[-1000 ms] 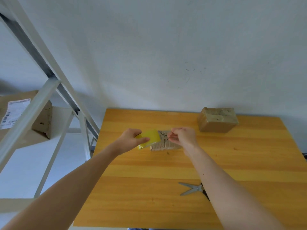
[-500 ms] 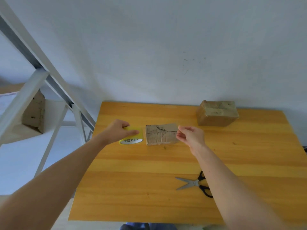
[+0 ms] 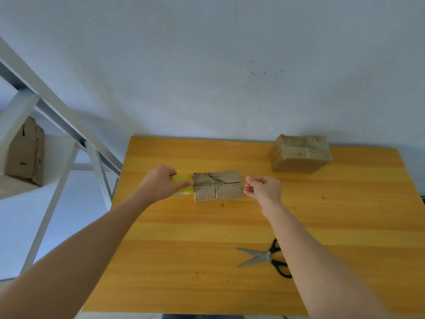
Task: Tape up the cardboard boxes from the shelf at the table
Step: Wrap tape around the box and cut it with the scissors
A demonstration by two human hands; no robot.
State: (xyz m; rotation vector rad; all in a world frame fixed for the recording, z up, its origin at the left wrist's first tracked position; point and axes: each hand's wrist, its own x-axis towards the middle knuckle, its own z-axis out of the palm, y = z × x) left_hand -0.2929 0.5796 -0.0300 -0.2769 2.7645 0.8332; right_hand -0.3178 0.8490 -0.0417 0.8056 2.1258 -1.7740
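A small worn cardboard box (image 3: 217,185) lies in the middle of the wooden table (image 3: 207,261). My left hand (image 3: 161,184) grips a yellow roll of tape (image 3: 181,180) at the box's left end. At the box's right end my right hand (image 3: 264,189) pinches its fingertips together; a clear strip of tape seems stretched across the box top between the hands, though the strip itself is hard to make out. A second, taped box (image 3: 300,153) stands at the back right of the table.
Black-handled scissors (image 3: 266,259) lie open on the table under my right forearm. A white metal shelf (image 3: 46,162) stands to the left with another cardboard box (image 3: 25,155) on it. A plain wall rises behind the table.
My hands moved apart from the box's middle: the left took the tape roll to the box's left end, the right drew over to its right end.
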